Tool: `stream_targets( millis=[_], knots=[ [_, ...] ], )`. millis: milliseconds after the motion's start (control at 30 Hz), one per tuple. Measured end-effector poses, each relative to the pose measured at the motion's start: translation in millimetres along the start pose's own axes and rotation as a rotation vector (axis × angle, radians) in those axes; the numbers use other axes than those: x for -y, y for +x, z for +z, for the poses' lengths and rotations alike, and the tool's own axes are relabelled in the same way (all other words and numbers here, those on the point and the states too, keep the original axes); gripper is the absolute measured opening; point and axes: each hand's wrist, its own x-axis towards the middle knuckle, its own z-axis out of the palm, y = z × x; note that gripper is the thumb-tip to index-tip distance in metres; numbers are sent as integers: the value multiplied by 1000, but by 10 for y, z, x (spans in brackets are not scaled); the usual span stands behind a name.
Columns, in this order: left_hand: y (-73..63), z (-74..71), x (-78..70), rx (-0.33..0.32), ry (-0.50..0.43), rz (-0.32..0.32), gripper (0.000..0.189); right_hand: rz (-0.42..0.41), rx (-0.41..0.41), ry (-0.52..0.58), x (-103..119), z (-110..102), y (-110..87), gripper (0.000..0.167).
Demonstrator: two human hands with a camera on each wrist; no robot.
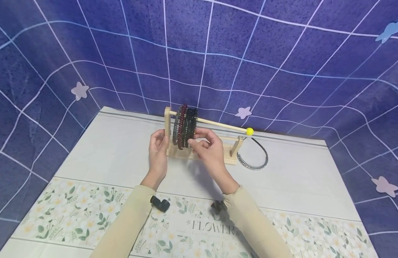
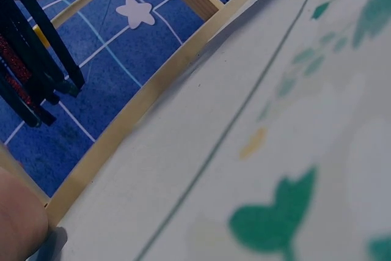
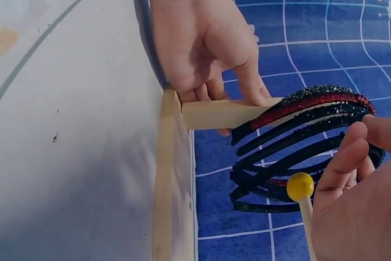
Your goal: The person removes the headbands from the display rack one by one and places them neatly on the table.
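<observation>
Several dark headbands, one of them glittery red, hang side by side on the rod of a wooden stand, near its left end. My left hand holds the stand's left post, thumb in front. With thumb and fingers, my right hand pinches the rightmost headbands of the bunch. In the right wrist view, those fingertips lie against the bands. A yellow ball caps the rod's right end, which extends past the right post.
A single toothed headband lies on the table just right of the stand. The white table cover has a floral strip along its front. Behind stands a blue grid-patterned backdrop with star shapes.
</observation>
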Motion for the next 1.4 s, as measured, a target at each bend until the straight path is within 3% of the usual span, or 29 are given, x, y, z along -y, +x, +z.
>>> stream_targets(
  millis=[500, 967, 1400],
  knots=[
    [-3, 5, 5, -3, -29, -6, 27, -55, -10, -31, 57, -5, -16, 32],
    [3, -11, 14, -1, -10, 0, 25, -38, -31, -44, 174, -52, 3, 29],
    [7, -7, 7, -2, -10, 0, 26, -75, -61, 22, 282, -123, 15, 25]
  ],
)
